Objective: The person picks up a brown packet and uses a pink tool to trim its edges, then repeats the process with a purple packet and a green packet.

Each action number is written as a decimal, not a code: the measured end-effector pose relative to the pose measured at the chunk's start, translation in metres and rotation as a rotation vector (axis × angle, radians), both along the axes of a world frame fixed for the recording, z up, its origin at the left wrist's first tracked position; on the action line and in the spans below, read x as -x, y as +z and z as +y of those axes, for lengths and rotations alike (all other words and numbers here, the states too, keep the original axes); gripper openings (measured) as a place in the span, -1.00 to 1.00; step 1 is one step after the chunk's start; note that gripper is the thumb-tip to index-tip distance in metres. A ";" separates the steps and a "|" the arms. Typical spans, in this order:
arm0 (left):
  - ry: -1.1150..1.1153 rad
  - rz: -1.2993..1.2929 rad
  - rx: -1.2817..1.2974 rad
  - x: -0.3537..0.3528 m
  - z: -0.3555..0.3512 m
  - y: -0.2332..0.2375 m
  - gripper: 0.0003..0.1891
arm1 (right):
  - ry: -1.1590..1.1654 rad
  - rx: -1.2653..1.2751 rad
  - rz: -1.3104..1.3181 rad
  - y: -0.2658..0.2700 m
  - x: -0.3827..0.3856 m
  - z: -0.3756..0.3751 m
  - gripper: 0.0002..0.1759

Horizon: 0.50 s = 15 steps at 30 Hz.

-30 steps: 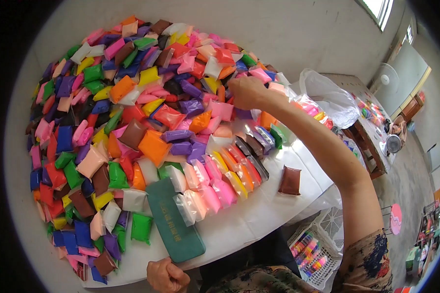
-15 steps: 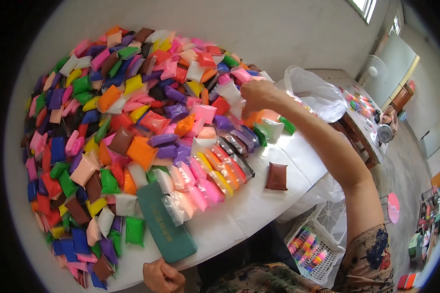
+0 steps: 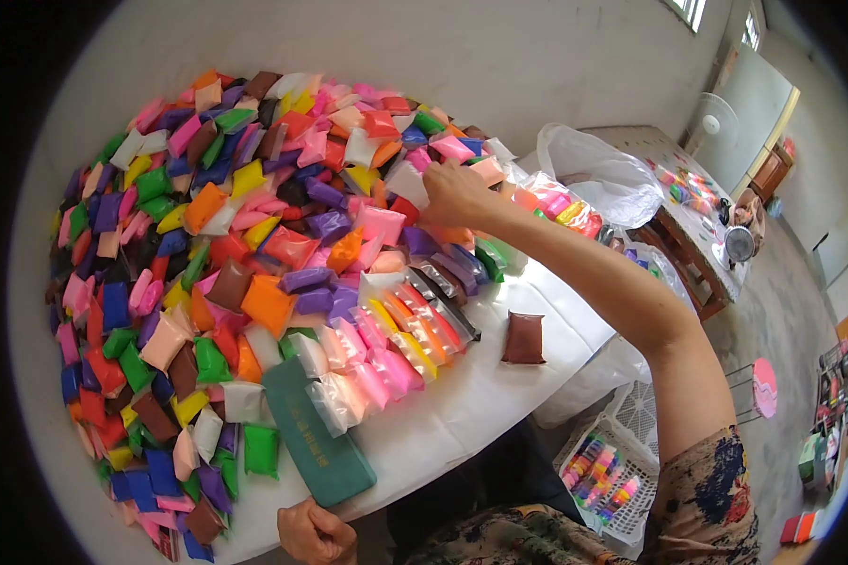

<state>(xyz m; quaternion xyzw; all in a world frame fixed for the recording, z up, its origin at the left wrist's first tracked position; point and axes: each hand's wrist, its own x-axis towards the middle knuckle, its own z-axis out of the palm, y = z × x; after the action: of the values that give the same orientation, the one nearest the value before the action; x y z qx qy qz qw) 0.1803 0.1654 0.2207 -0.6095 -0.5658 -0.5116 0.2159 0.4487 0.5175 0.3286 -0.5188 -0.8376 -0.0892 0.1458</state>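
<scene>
My right hand reaches over the right part of a large heap of coloured packets, its fingers curled down among them. Whatever those fingers grip is hidden; a white packet lies just left of them. At the table's front edge my left hand rests as a loose fist, with nothing showing in it. Just above that fist is a flat green case with lettering. Rows of packets, from white and pink through yellow and red to black, lie against the case. One brown packet lies apart.
Clear plastic bags hang beyond my right forearm, some with coloured packets. Below the table edge stands a white plastic basket with coloured items. A second table, a fan and a pink-topped stool are farther right.
My right hand has moved left and slightly down over the heap. The whole view has shifted a little. My left hand and the packet rows stay as they were.
</scene>
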 end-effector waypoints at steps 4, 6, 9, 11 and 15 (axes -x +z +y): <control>0.011 0.005 0.004 0.000 -0.001 -0.002 -0.83 | -0.049 0.106 0.190 0.015 0.015 0.025 -0.59; 0.038 0.045 -0.005 0.001 0.000 -0.003 -0.83 | -0.034 0.170 0.178 0.017 0.022 0.034 -0.62; 0.044 0.055 0.007 0.003 -0.001 -0.005 -0.83 | -0.004 0.224 0.202 0.022 0.032 0.034 -0.61; 0.036 0.046 0.017 0.003 -0.002 -0.004 -0.84 | 0.068 0.300 0.289 0.028 0.031 0.028 -0.57; 0.022 0.035 0.013 0.000 0.000 0.000 -0.84 | 0.181 0.213 0.407 0.034 0.008 0.013 -0.56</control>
<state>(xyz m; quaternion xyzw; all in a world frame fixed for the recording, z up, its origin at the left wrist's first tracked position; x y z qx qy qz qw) 0.1807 0.1653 0.2212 -0.6135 -0.5720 -0.4947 0.2273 0.4409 0.5301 0.3630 -0.4612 -0.8388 0.1195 0.2637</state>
